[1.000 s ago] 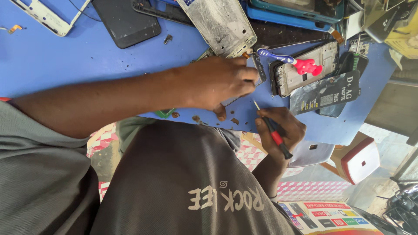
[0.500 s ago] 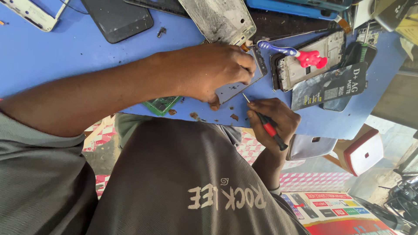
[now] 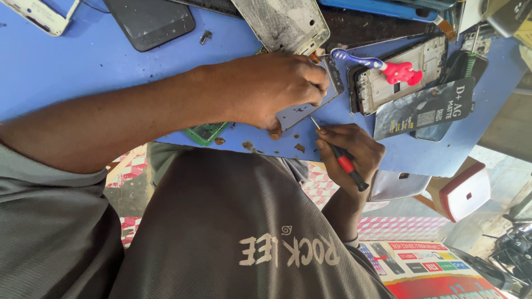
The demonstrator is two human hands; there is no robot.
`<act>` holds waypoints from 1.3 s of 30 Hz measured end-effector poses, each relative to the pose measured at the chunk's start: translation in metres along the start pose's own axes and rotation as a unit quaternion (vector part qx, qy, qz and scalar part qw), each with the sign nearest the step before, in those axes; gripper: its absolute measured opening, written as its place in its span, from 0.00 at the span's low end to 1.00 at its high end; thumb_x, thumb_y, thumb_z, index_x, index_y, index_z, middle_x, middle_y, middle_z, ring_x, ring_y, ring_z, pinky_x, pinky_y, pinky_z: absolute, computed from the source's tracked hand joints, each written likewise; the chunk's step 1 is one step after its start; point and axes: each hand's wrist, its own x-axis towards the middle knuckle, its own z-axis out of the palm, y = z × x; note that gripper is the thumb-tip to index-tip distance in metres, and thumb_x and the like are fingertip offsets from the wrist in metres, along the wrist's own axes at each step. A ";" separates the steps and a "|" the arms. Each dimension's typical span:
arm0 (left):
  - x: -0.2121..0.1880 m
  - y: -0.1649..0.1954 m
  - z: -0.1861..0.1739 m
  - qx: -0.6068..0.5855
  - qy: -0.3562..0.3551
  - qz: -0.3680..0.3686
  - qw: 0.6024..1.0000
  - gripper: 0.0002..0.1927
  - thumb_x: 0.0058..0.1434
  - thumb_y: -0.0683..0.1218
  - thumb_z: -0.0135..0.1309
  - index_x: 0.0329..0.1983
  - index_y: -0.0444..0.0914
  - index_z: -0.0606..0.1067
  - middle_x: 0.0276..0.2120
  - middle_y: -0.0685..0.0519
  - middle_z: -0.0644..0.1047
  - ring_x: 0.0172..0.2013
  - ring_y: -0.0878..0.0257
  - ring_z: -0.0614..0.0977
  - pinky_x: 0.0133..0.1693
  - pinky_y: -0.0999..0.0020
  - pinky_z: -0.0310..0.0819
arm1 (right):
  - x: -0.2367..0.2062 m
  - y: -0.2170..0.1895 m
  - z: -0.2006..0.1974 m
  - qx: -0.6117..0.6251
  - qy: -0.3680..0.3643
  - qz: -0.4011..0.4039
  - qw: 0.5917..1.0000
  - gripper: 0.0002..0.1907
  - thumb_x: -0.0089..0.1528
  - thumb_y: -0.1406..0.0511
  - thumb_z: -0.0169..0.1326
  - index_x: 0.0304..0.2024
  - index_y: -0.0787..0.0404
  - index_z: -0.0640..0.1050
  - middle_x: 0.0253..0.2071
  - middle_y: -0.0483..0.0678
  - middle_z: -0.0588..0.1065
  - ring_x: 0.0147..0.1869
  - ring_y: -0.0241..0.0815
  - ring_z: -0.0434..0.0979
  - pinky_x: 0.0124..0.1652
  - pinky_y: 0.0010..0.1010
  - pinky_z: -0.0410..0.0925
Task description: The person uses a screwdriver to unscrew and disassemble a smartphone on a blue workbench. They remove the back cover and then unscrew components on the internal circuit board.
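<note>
Right hand (image 3: 349, 149) gripped a red-and-black screwdriver (image 3: 341, 156), long axis diagonal, tip aimed up-left at the phone frame (image 3: 307, 108). Left hand (image 3: 266, 88) pressed on that frame, fingers curled over its edge

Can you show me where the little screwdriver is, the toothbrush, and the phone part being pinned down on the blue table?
screwdriver (image 3: 344, 163), head view, on its red and black handle in the right hand.
toothbrush (image 3: 400, 72), head view, on its pink handle end.
phone part (image 3: 302, 112), head view, on the grey strip showing below the left hand.
</note>
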 end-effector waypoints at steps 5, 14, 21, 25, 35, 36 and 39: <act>0.001 0.000 0.000 0.007 -0.002 -0.005 1.000 0.42 0.26 0.47 0.77 0.49 0.32 0.78 0.51 0.47 0.76 0.54 0.49 0.77 0.52 0.56 0.73 | -0.001 0.001 -0.001 -0.009 -0.017 -0.009 1.000 0.11 0.56 0.77 0.66 0.41 0.67 0.81 0.41 0.55 0.81 0.46 0.47 0.84 0.48 0.32 0.76; 0.000 0.001 0.001 0.006 0.000 -0.005 1.000 0.42 0.26 0.47 0.77 0.50 0.32 0.78 0.51 0.48 0.76 0.53 0.49 0.77 0.52 0.56 0.73 | -0.001 0.003 0.001 0.009 -0.002 0.003 1.000 0.10 0.59 0.77 0.66 0.42 0.66 0.80 0.42 0.55 0.82 0.47 0.47 0.85 0.48 0.31 0.77; 0.001 0.000 0.001 0.005 -0.005 -0.011 1.000 0.42 0.26 0.48 0.77 0.49 0.32 0.78 0.51 0.48 0.76 0.54 0.50 0.77 0.52 0.56 0.73 | 0.000 0.002 0.000 0.011 -0.011 -0.007 1.000 0.11 0.57 0.77 0.66 0.41 0.67 0.80 0.42 0.55 0.82 0.47 0.47 0.85 0.48 0.31 0.77; 0.000 0.001 0.002 0.005 0.001 -0.016 1.000 0.43 0.26 0.47 0.77 0.50 0.32 0.78 0.52 0.48 0.76 0.53 0.50 0.77 0.51 0.56 0.73 | -0.002 0.001 0.000 0.016 0.002 0.023 1.000 0.10 0.59 0.78 0.66 0.41 0.67 0.80 0.43 0.55 0.82 0.48 0.47 0.85 0.49 0.31 0.77; 0.000 0.000 0.001 0.005 -0.004 -0.012 1.000 0.42 0.27 0.47 0.77 0.50 0.33 0.78 0.52 0.48 0.76 0.53 0.49 0.77 0.51 0.56 0.73 | -0.002 0.002 0.000 0.014 0.000 0.018 1.000 0.10 0.58 0.78 0.66 0.41 0.67 0.80 0.42 0.55 0.82 0.47 0.46 0.85 0.48 0.30 0.77; 0.000 0.000 0.001 0.003 -0.002 -0.013 1.000 0.42 0.27 0.47 0.77 0.50 0.32 0.78 0.52 0.48 0.76 0.53 0.49 0.77 0.51 0.56 0.73 | -0.003 0.002 0.000 0.010 0.002 0.024 1.000 0.10 0.58 0.78 0.66 0.41 0.67 0.80 0.42 0.55 0.82 0.47 0.45 0.85 0.48 0.30 0.77; 0.000 0.000 0.002 0.001 0.000 -0.013 1.000 0.43 0.26 0.47 0.77 0.50 0.32 0.78 0.52 0.48 0.76 0.53 0.49 0.77 0.51 0.56 0.73 | -0.003 0.003 0.000 0.015 0.000 0.018 1.000 0.10 0.59 0.78 0.66 0.41 0.67 0.80 0.42 0.55 0.82 0.47 0.45 0.85 0.47 0.29 0.77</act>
